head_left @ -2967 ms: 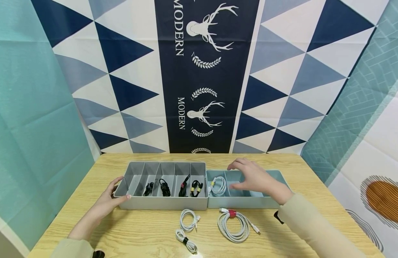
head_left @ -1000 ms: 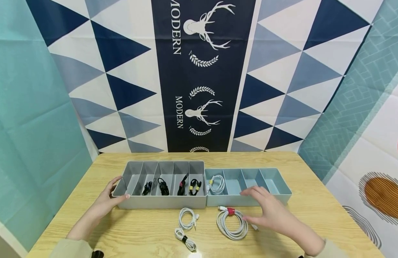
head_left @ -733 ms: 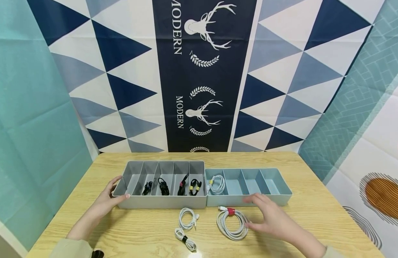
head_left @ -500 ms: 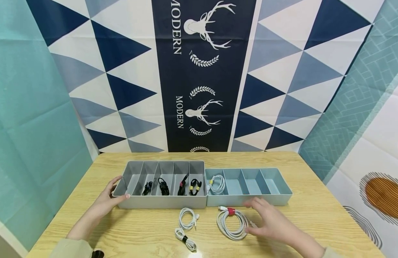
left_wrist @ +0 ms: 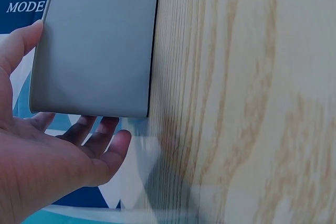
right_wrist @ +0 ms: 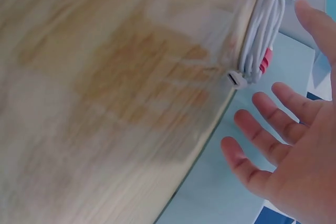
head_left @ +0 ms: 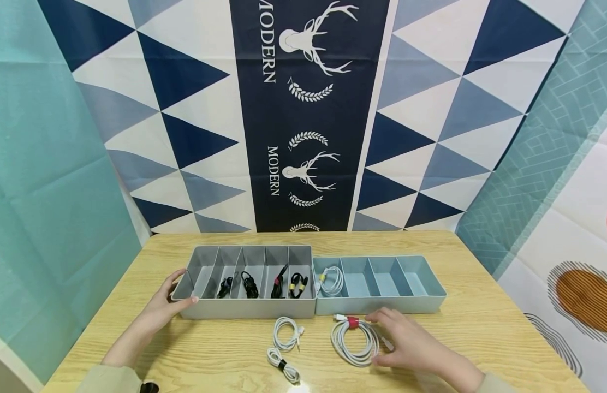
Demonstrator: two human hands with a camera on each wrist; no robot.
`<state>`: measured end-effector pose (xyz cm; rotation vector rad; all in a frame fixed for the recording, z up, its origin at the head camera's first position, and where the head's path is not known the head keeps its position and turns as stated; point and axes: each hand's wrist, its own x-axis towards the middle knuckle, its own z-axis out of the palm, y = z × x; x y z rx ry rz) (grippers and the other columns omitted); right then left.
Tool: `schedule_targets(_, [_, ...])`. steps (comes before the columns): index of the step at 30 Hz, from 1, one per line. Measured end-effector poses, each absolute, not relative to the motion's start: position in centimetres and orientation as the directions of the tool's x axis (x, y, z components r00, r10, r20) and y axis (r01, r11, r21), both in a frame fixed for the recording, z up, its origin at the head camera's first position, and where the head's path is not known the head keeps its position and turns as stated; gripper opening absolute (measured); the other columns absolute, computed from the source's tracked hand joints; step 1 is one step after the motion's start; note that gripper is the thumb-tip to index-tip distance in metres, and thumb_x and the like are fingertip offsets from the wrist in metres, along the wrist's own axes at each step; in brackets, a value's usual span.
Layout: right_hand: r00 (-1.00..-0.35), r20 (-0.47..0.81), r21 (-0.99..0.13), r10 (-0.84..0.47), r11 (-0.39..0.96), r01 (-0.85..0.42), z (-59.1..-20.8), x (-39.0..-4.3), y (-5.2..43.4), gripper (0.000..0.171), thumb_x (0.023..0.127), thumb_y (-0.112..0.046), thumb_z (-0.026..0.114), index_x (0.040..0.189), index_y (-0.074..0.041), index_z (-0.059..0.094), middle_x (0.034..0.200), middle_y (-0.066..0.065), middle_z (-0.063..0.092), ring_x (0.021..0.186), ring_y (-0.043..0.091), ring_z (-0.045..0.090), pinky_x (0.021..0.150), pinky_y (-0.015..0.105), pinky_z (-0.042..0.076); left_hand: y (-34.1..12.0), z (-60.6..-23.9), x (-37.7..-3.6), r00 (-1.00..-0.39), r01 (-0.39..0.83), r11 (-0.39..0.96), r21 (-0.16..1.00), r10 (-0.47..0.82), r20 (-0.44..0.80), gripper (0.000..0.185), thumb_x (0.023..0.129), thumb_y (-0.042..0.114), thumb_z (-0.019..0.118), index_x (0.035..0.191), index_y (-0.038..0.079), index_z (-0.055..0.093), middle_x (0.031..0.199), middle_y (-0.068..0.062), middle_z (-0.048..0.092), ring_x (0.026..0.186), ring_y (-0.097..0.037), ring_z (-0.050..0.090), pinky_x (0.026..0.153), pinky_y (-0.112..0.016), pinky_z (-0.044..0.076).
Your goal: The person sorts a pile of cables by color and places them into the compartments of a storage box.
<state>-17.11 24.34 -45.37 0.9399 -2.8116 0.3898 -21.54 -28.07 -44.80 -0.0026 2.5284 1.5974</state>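
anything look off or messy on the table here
Nothing is spilled or damaged. The only loose things are three coiled white cables lying on the table in front of the trays: a large one with a red tie by the right hand and two small ones. The left hand rests on the grey tray.

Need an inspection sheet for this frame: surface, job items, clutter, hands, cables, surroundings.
Surface: wooden table, light grain.
Job's things: large white cable coil with red tie, lying on the table in front of the blue organizer tray.
Clutter: nothing seen.
Grippers: right hand open, fingers at the coil's right edge; left hand open, against the left end of the grey organizer tray.
Cables: two small white coils on the table; black coils in grey tray; one white coil in blue tray.
Surroundings: patterned fabric backdrop.
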Motion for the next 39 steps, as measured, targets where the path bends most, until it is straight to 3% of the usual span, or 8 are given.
schedule_targets(5, [-0.789,0.174,-0.200,-0.589,0.763,-0.614,-45.8,-17.4,24.1,0.078,0.063,-0.065,0.074,0.120,-0.014,0.057,0.111,-0.007,0.056,0.100,0.012,0.054,0.080,0.044,0.048,-28.0,-44.8,-21.5,-0.989,-0.079,0.441,0.894,0.077,-0.126,0.089,0.089,0.029,0.065,0.153,0.019,0.003,0.152,-0.028,0.011,0.134,-0.046,0.028,0.099,-0.051,0.036])
schedule_targets(9, [-0.791,0.151,-0.199,-0.594,0.765,-0.612,-46.0,-17.7,24.0,0.084,0.061,-0.067,0.074,0.125,-0.014,0.056,0.113,-0.007,0.056,0.101,0.011,0.053,0.081,0.043,0.049,-28.0,-44.7,-21.4,-0.988,-0.087,0.438,0.895,0.076,-0.133,0.090,0.089,0.029,0.065,0.153,0.019,0.003,0.153,-0.029,0.009,0.135,-0.047,0.024,0.102,-0.056,0.032])
schedule_targets(19, [-0.804,0.094,-0.183,-0.587,0.784,-0.594,-46.2,-18.3,23.6,0.092,0.059,-0.073,0.071,0.126,-0.011,0.055,0.116,-0.004,0.055,0.105,0.017,0.050,0.082,0.047,0.047,-28.0,-44.6,-21.5,-0.988,-0.085,0.445,0.891,0.080,-0.134,0.090,0.089,0.029,0.065,0.153,0.019,0.002,0.153,-0.029,0.011,0.133,-0.046,0.028,0.099,-0.052,0.036])
schedule_targets(29, [-0.758,0.166,-0.087,-0.631,0.756,-0.649,-46.6,-18.6,23.7,0.092,0.057,-0.077,0.068,0.120,-0.011,0.058,0.111,-0.006,0.054,0.099,0.013,0.049,0.076,0.038,0.046,-28.1,-44.7,-21.4,-0.988,-0.075,0.444,0.893,0.086,-0.127,0.090,0.089,0.027,0.065,0.153,0.018,0.001,0.152,-0.031,0.007,0.135,-0.051,0.020,0.103,-0.059,0.030])
schedule_targets(39, [-0.749,0.170,-0.059,-0.640,0.752,-0.656,-46.7,-18.7,23.7,0.086,0.058,-0.072,0.072,0.120,-0.013,0.058,0.111,-0.007,0.054,0.098,0.012,0.049,0.077,0.037,0.045,-28.0,-44.7,-21.4,-0.991,-0.061,0.447,0.892,0.079,-0.107,0.090,0.089,0.026,0.066,0.152,0.016,0.003,0.151,-0.031,0.012,0.131,-0.047,0.032,0.097,-0.048,0.039])
